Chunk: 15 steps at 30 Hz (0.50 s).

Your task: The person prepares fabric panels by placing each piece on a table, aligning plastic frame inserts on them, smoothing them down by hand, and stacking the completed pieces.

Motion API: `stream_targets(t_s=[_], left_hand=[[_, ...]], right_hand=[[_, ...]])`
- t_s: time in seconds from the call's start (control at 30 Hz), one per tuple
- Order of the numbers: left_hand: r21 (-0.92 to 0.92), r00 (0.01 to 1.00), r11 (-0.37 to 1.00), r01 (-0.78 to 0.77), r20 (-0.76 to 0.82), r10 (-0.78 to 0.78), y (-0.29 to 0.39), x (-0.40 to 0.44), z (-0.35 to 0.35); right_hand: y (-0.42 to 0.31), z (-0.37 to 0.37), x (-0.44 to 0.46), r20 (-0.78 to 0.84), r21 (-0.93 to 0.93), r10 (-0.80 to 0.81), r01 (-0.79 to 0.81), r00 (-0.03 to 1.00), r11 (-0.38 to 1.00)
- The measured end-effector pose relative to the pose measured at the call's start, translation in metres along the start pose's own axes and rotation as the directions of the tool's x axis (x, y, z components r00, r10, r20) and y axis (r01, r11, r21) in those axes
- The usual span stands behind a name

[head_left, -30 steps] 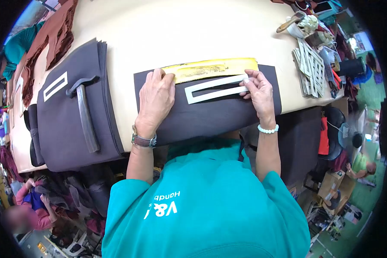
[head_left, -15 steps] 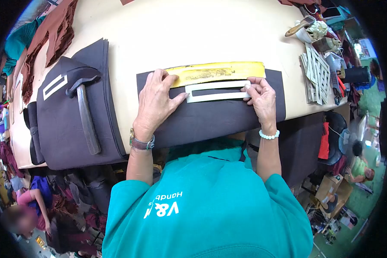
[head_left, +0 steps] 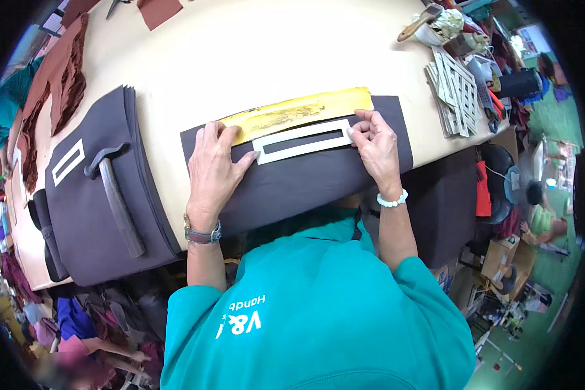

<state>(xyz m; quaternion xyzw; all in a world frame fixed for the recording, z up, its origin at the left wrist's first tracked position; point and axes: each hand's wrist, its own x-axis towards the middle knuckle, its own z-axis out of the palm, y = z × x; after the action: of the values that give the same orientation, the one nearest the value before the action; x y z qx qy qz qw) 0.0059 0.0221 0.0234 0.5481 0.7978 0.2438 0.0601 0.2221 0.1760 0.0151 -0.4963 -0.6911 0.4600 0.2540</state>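
Note:
A white rectangular frame (head_left: 299, 153) with a long slot lies on a dark sheet (head_left: 292, 179), just below a yellow strip (head_left: 305, 109) with dark smears. My left hand (head_left: 211, 166) has its fingers and thumb apart: the fingertips rest at the strip's left end, the thumb touches the frame's left end. At the frame's right end, my right hand (head_left: 377, 148) has its thumb on the edge with curled fingers close by; its index finger is near the strip's right end. The undersides of both hands are hidden.
To the left, a hammer (head_left: 117, 201) and another white frame (head_left: 69, 162) lie on a stack of dark sheets (head_left: 84, 227). Pale lattice pieces (head_left: 455, 94), a brush (head_left: 419, 23) and containers crowd the right table edge. Brown pieces (head_left: 58, 84) lie far left.
The view has swung, so the table items sit further left. The white frame is now tilted up to the right, and my right thumb has slid to its outer end, the index finger lifted away.

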Motion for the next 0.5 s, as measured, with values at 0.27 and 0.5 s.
stream_targets(t_s=[0.27, 0.5], left_hand=[[0.034, 1.0, 0.999, -0.019, 0.019, 0.018, 0.001, -0.001, -0.001], [0.039, 1.0, 0.999, -0.027, 0.01, 0.027, 0.001, -0.002, 0.001]], right_hand=[[0.004, 0.006, -0.001, -0.116, 0.036, 0.023, -0.019, 0.993, 0.999], [0.013, 0.006, 0.005, -0.121, 0.048, -0.001, 0.006, 0.993, 0.999]])
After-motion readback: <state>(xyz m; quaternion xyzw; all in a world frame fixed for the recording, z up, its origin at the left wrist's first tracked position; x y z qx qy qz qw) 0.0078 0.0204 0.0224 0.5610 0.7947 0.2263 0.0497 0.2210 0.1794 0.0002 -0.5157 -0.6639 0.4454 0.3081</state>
